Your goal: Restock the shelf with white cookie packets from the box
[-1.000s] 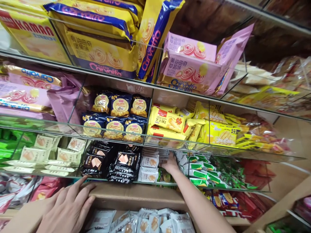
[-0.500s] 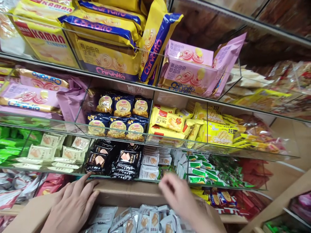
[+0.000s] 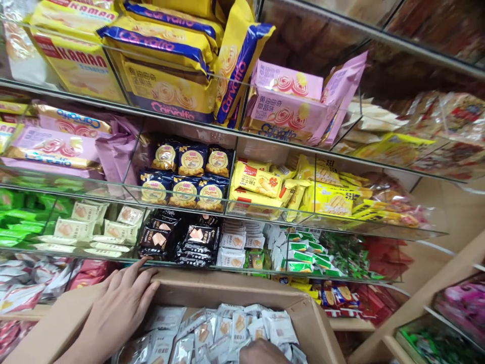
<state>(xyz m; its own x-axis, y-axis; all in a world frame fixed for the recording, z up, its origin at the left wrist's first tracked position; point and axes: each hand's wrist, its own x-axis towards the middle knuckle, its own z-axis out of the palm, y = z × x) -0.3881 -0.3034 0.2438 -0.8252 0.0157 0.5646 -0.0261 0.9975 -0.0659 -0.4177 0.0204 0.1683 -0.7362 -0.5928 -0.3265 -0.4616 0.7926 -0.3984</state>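
Observation:
My left hand lies flat on the rim of an open cardboard box, fingers stretched out over its far left corner. Inside the box lie several small white snack packets. Only a sliver of my right hand shows at the bottom edge, down among those packets; its fingers are hidden. Just above the box, a glass shelf holds matching white packets stacked between black packets and green-and-white ones.
Glass shelves rise in tiers with dividers. Yellow and pink cookie bags fill the top, blue and yellow packets the middle, green and cream packets the left. Wooden racks with more snacks stand at the right.
My right hand has drawn back from the shelf of white packets and dropped into the box, almost out of view. The left hand stays on the box rim.

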